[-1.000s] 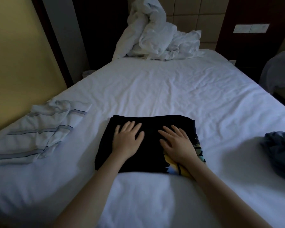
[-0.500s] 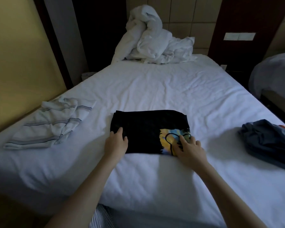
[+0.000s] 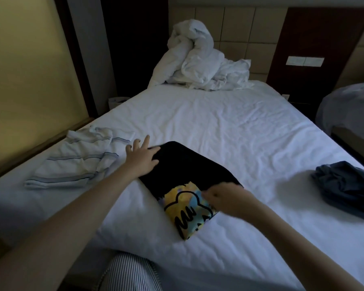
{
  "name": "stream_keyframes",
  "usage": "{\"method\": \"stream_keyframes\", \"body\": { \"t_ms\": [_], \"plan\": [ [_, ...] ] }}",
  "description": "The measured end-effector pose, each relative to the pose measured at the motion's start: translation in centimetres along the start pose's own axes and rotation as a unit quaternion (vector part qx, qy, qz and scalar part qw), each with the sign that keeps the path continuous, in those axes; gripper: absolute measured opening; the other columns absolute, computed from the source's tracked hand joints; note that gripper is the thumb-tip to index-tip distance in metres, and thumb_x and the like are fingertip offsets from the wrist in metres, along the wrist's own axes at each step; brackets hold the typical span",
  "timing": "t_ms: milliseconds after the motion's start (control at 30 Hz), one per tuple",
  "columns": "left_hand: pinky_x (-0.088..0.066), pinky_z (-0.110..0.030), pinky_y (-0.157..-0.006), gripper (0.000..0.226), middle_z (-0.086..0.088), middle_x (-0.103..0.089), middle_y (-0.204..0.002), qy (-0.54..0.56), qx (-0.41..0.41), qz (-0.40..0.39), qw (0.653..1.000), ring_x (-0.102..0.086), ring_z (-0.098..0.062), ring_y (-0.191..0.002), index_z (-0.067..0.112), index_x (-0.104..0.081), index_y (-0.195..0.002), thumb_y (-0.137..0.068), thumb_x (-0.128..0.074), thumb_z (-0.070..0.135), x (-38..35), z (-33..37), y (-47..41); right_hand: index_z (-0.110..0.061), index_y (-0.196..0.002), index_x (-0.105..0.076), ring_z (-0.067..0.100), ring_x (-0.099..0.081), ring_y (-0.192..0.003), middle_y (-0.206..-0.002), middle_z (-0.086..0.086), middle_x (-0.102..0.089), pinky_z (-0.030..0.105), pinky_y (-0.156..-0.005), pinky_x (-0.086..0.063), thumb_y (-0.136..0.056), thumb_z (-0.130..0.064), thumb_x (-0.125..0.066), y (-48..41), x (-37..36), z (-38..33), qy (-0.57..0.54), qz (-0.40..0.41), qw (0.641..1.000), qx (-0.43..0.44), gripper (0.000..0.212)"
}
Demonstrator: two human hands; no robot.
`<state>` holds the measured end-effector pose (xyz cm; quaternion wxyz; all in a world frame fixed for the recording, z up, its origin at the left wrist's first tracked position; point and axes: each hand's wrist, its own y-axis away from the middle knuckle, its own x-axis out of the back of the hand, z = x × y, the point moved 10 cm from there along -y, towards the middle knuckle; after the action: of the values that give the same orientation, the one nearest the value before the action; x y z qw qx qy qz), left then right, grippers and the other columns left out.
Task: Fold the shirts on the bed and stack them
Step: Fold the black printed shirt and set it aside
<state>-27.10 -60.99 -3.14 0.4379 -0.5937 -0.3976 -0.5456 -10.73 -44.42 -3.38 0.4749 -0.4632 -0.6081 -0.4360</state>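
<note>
A folded black shirt [image 3: 183, 171] with a yellow and blue print lies skewed on the white bed [image 3: 219, 127], its printed end pointing toward me. My left hand [image 3: 141, 158] is at the shirt's far left corner, fingers straight and spread, thumb against the cloth. My right hand [image 3: 225, 198] has curled fingers that pinch the shirt's right edge beside the print. A white shirt with blue stripes [image 3: 76, 162] lies loosely folded at the bed's left edge, just beyond my left fingertips. A crumpled dark blue shirt [image 3: 349, 185] lies at the right edge.
A bunched white duvet [image 3: 200, 64] sits at the head of the bed. A yellow wall [image 3: 29, 70] runs along the left side. A second bed [image 3: 349, 108] stands to the right. My striped trouser leg [image 3: 130, 274] shows at the foot.
Both hands left the top of the black shirt and took its ends. The shirt has swung round and shifted left toward the striped shirt; more of its print shows.
</note>
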Motion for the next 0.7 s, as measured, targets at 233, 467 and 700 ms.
{"method": "stream_keyframes", "body": {
  "t_ms": [233, 467, 700],
  "plan": [
    [-0.013, -0.046, -0.112, 0.068, -0.024, -0.013, -0.152, 0.228, 0.179, -0.067, 0.955, -0.011, -0.039, -0.139, 0.017, -0.001, -0.152, -0.098, -0.021, 0.053, -6.2, 2.2, 9.7, -0.028, -0.148, -0.015, 0.034, -0.021, -0.138, -0.154, 0.007, -0.017, 0.049, -0.109, -0.020, -0.090, -0.063, -0.034, -8.9, -1.6, 7.4, -0.073, 0.064, 0.984, -0.152, 0.070],
    [-0.023, -0.038, -0.110, 0.067, -0.007, -0.025, -0.152, 0.340, 0.159, 0.055, 0.925, -0.026, -0.026, -0.137, 0.024, -0.012, -0.151, -0.094, -0.042, 0.043, -5.9, 4.4, 9.3, -0.021, -0.149, -0.017, 0.026, -0.025, -0.136, -0.150, 0.003, -0.030, 0.037, -0.108, -0.022, -0.096, -0.056, -0.026, -8.9, -4.2, 7.0, -0.008, 0.077, 0.986, -0.146, 0.064],
    [-0.038, -0.038, -0.104, 0.071, -0.005, -0.020, -0.156, 0.629, 0.223, 0.000, 0.745, -0.034, -0.028, -0.135, 0.029, -0.006, -0.151, -0.094, -0.045, 0.013, -6.7, 3.8, 6.1, -0.017, -0.133, -0.045, 0.028, -0.057, -0.104, -0.123, 0.008, -0.058, 0.034, -0.080, -0.047, -0.097, -0.036, -0.043, -8.4, -2.9, 5.2, -0.120, 0.069, 0.979, -0.150, 0.040]
  ]
}}
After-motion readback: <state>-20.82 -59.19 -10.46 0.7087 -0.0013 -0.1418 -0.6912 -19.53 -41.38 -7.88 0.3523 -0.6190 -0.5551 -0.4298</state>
